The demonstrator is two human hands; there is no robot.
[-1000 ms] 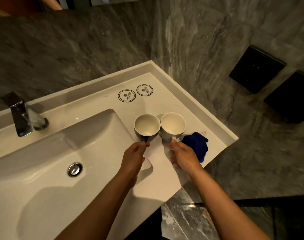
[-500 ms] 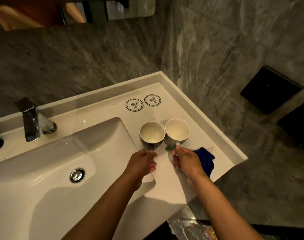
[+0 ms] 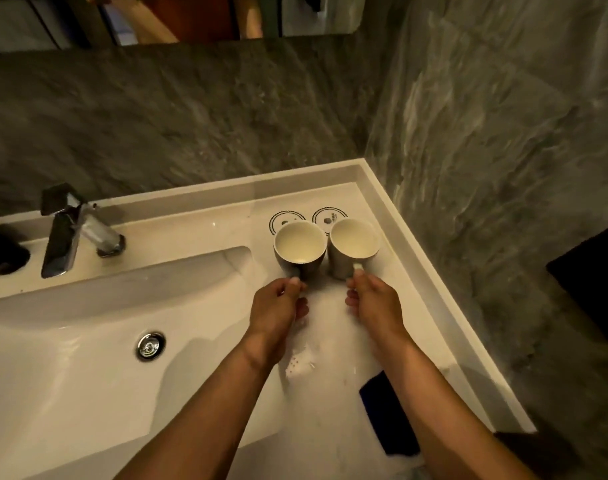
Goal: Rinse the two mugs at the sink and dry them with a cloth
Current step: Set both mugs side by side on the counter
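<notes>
Two mugs with pale insides stand side by side on the white counter, right of the basin. My left hand (image 3: 276, 304) pinches the handle of the darker left mug (image 3: 299, 245). My right hand (image 3: 373, 301) pinches the handle of the lighter right mug (image 3: 354, 243). Both mugs are upright and look empty. A dark blue cloth (image 3: 387, 414) lies on the counter under my right forearm, partly hidden by it.
The white basin (image 3: 88, 358) with its round drain (image 3: 151, 345) lies to the left, a chrome tap (image 3: 70, 230) behind it. Two round coasters (image 3: 281, 220) sit just behind the mugs. Grey stone walls close the back and right; a mirror hangs above.
Both hands have closed on the mug handles, and the mugs now sit farther back, next to the coasters. The view has tilted, so the cloth now lies under my right forearm.
</notes>
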